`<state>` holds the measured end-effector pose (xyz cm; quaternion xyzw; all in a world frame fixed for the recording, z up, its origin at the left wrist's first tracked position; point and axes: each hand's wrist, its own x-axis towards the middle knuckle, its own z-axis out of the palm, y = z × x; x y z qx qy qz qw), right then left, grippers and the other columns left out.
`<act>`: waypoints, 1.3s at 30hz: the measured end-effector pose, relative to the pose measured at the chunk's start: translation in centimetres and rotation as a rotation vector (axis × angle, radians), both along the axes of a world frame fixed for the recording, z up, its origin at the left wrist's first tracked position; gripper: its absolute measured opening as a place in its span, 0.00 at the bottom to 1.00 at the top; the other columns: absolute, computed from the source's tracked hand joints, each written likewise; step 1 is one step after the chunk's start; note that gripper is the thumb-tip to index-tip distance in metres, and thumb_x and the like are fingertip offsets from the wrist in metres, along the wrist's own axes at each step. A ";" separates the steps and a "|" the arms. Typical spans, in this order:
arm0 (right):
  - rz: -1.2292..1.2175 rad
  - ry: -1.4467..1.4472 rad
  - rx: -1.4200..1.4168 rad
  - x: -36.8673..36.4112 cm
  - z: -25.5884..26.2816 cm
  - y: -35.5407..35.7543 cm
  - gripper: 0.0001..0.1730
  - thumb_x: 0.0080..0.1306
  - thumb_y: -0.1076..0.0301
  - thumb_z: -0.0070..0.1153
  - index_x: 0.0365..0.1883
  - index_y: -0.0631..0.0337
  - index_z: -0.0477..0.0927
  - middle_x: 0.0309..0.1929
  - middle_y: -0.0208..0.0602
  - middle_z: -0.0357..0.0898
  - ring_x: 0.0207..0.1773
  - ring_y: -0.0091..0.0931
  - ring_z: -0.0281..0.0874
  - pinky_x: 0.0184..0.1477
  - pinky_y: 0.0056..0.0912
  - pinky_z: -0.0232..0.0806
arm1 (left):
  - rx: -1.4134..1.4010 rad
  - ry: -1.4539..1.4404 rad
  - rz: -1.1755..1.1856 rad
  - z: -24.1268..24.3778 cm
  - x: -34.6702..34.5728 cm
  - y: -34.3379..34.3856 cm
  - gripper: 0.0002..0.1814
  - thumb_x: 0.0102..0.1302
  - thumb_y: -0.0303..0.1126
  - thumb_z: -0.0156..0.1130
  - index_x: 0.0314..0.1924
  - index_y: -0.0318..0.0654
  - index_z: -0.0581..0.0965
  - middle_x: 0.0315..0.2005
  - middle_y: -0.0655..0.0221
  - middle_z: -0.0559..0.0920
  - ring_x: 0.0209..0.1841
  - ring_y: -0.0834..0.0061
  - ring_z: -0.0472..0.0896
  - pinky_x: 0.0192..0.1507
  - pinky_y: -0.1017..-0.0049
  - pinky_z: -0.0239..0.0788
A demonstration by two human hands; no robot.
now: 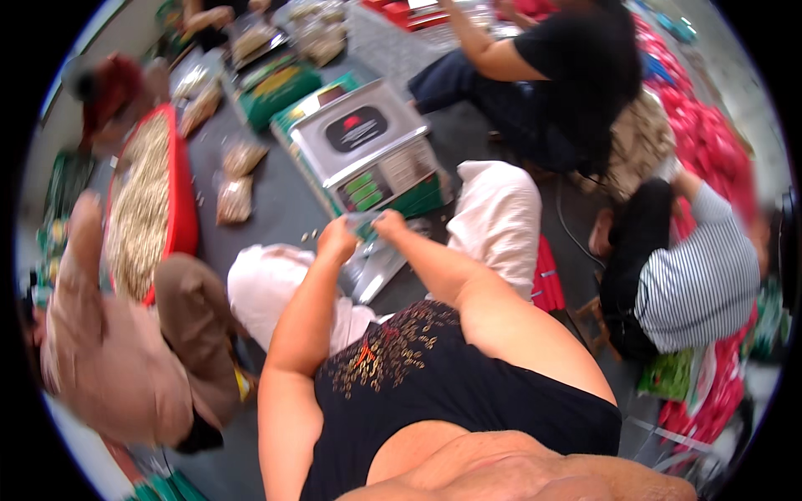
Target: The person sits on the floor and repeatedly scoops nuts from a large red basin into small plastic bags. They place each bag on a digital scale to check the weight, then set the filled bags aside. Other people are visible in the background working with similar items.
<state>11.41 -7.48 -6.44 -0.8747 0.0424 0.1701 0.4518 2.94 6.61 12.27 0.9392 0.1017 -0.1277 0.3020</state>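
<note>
Both hands are raised in front of my knees, near the front edge of a digital weighing scale (388,172) with a steel pan and green displays. My left hand (338,239) pinches one side of a clear plastic bag (362,218). On its other side, the fingers of my right hand (391,225) grip the bag. The bag looks thin, and blur hides whether anything is in it. Under my hands lies a shiny flat silvery thing (382,280), partly covered by my forearms. A few small pale pieces (309,236) lie on the dark floor left of my left hand.
At left stands a red tub (182,206) of pale seeds or nuts (141,200), a person beside it. Two small filled bags (235,199) lie nearby. Green packs (276,91) are beyond. Other people sit ahead and right, near red packs (708,125); a cable (567,225) crosses the floor.
</note>
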 end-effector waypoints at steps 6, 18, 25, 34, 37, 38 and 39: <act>0.023 0.021 -0.166 -2.0 2.2 -1.0 0.22 0.55 0.54 0.62 0.41 0.62 0.80 0.44 0.49 0.81 0.49 0.42 0.78 0.51 0.41 0.69 | -0.003 0.034 -0.003 -2.1 0.9 0.0 0.21 0.53 0.27 0.56 0.49 0.45 0.79 0.46 0.55 0.81 0.51 0.55 0.78 0.52 0.63 0.69; 0.093 0.111 -0.230 -2.3 2.5 -0.9 0.20 0.57 0.55 0.58 0.44 0.58 0.81 0.48 0.45 0.80 0.53 0.41 0.76 0.54 0.42 0.69 | -0.054 0.005 -0.035 -3.9 0.8 1.3 0.21 0.55 0.24 0.51 0.48 0.51 0.81 0.46 0.58 0.82 0.51 0.58 0.79 0.53 0.65 0.68; 0.183 0.143 -0.264 -3.4 4.1 -0.6 0.18 0.57 0.59 0.58 0.42 0.59 0.82 0.48 0.48 0.79 0.53 0.42 0.77 0.53 0.43 0.70 | 0.099 -0.020 -0.005 -3.6 0.1 1.7 0.25 0.55 0.24 0.51 0.55 0.41 0.77 0.50 0.55 0.80 0.55 0.58 0.77 0.56 0.66 0.67; 0.170 0.151 -0.260 -3.9 5.5 -1.5 0.16 0.55 0.65 0.54 0.41 0.57 0.83 0.47 0.46 0.80 0.52 0.42 0.78 0.52 0.44 0.70 | 0.101 0.030 -0.020 -0.5 -0.7 0.1 0.24 0.56 0.25 0.52 0.55 0.42 0.77 0.50 0.55 0.80 0.54 0.57 0.77 0.55 0.65 0.67; 0.173 0.151 -0.270 -4.0 5.7 -1.7 0.16 0.55 0.65 0.53 0.41 0.57 0.83 0.48 0.46 0.80 0.53 0.42 0.77 0.53 0.43 0.70 | 0.114 0.002 0.001 -0.9 -0.6 0.1 0.23 0.56 0.25 0.52 0.54 0.44 0.78 0.48 0.55 0.81 0.53 0.57 0.78 0.54 0.65 0.68; 0.175 0.144 -0.264 -4.0 5.6 -1.7 0.16 0.55 0.65 0.53 0.42 0.57 0.83 0.49 0.46 0.80 0.53 0.43 0.77 0.53 0.43 0.70 | 0.110 -0.006 0.002 -1.2 -0.5 0.2 0.23 0.56 0.25 0.52 0.54 0.44 0.78 0.48 0.55 0.81 0.53 0.57 0.78 0.54 0.65 0.68; 0.172 0.137 -0.258 -3.8 5.5 -1.9 0.16 0.55 0.65 0.53 0.42 0.57 0.83 0.49 0.46 0.80 0.53 0.43 0.77 0.52 0.43 0.70 | 0.106 -0.014 -0.002 -1.6 -0.3 0.3 0.23 0.56 0.26 0.52 0.53 0.44 0.78 0.48 0.55 0.81 0.53 0.57 0.78 0.54 0.65 0.68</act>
